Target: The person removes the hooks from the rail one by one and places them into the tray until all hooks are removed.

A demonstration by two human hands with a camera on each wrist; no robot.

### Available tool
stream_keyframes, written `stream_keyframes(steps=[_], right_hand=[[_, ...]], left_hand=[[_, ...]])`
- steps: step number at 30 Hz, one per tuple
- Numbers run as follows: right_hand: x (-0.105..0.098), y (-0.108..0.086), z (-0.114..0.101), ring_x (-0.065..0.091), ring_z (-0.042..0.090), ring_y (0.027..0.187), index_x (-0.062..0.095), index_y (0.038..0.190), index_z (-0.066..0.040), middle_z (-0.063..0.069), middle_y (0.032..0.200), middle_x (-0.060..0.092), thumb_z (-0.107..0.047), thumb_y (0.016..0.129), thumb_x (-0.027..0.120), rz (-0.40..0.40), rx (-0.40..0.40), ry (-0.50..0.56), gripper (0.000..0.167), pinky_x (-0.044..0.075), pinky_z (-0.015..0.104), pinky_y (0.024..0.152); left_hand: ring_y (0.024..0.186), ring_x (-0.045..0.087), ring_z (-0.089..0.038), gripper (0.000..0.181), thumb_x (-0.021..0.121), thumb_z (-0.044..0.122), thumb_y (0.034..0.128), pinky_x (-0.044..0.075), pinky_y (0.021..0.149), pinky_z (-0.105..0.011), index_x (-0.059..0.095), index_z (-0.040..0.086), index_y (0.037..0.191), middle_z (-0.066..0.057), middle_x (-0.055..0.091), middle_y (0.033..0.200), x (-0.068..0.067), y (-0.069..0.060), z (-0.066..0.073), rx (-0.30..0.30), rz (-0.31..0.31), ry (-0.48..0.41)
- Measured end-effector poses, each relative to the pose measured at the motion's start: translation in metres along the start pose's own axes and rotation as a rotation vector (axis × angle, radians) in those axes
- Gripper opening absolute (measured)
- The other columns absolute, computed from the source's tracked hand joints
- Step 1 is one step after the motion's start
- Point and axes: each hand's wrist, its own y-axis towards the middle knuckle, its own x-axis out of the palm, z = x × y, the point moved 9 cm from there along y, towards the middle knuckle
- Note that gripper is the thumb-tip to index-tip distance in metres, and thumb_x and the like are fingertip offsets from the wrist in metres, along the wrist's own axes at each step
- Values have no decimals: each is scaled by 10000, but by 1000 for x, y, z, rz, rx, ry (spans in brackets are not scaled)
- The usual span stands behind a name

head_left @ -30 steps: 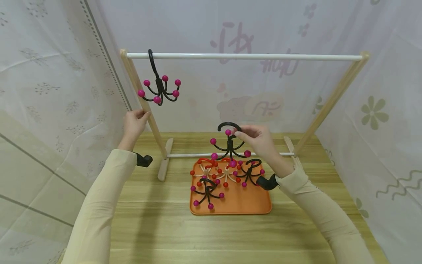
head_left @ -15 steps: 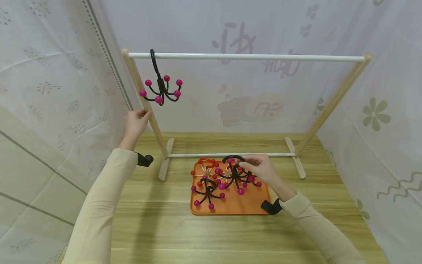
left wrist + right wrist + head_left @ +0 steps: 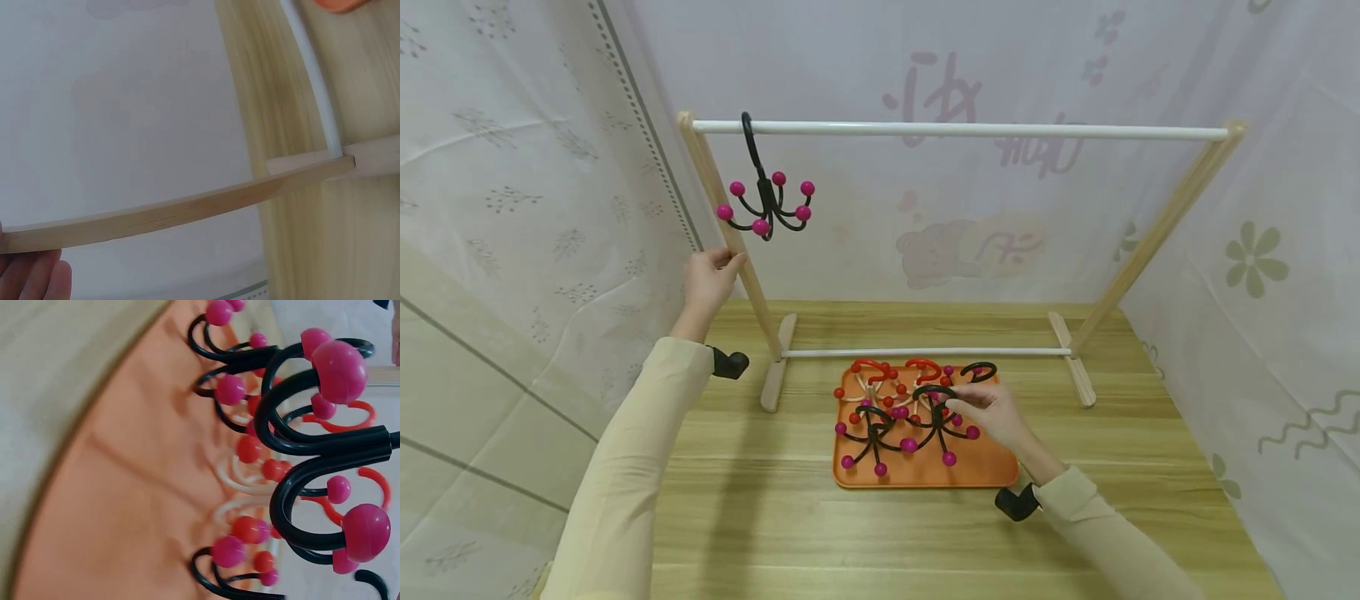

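Note:
My left hand [image 3: 707, 279] pinches the left wooden post [image 3: 752, 287] of a rack; in the left wrist view its fingers [image 3: 37, 278] lie against that post. Between thumb and fingers my right hand [image 3: 997, 415] holds a black multi-arm hook hanger [image 3: 937, 417] with magenta ball tips, close above an orange tray [image 3: 977, 467]. The right wrist view shows this black hook hanger [image 3: 356, 445] large, with the tray behind. On the tray lie another black hook hanger [image 3: 872, 433], a third black one [image 3: 979, 371] partly hidden, and two red-and-cream ones, one at the back left [image 3: 870, 385].
A black hook hanger [image 3: 765, 200] with magenta balls hangs at the left end of the rack's white top bar [image 3: 955, 129]. The right post [image 3: 1157, 233] slants down to a wooden foot [image 3: 1081, 383]. A lower white bar [image 3: 820, 354] runs behind the tray.
My right hand has brought the black hook hanger down from near the lower bar to just over the tray, towards me. My left hand stays on the post.

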Motion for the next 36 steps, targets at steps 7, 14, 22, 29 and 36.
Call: stream_keyframes(steps=[7, 14, 22, 29, 36], right_hand=[[10, -5, 38, 593, 316, 860, 570, 1013, 161, 183, 932, 632, 1, 816, 601, -6, 13, 154, 255, 489, 345, 707], [16, -12, 43, 615, 149, 816, 579, 993, 162, 225, 921, 620, 19, 810, 603, 91, 48, 130, 234, 475, 417, 717], [24, -16, 56, 597, 278, 874, 561, 1010, 179, 327, 960, 560, 28, 819, 587, 59, 27, 169, 246, 472, 393, 739], [28, -16, 79, 485, 456, 966, 531, 1030, 198, 317, 1004, 549, 6, 835, 570, 30, 5, 252, 276, 457, 306, 786], [29, -20, 93, 535, 338, 983, 589, 1033, 102, 186, 1004, 612, -85, 824, 615, 83, 108, 245, 282, 453, 344, 795]], left_hand=[[954, 530, -307, 394, 492, 273, 909, 414, 806, -439, 581, -58, 1103, -226, 588, 1036, 0, 1, 0, 7, 6, 3], [959, 526, -306, 399, 493, 280, 909, 413, 803, -443, 580, -55, 1108, -221, 590, 1035, 2, 1, -1, 7, -6, 5], [974, 514, -302, 412, 488, 297, 908, 401, 823, -445, 576, -48, 1115, -215, 585, 1050, 2, 1, -2, -5, -9, -2], [954, 521, -298, 403, 488, 288, 910, 410, 793, -434, 581, -52, 1106, -220, 589, 1037, 0, 2, -1, 3, -1, 8], [970, 524, -299, 399, 495, 279, 908, 409, 811, -433, 575, -52, 1116, -216, 587, 1046, 0, 2, -2, -7, -2, 3]])
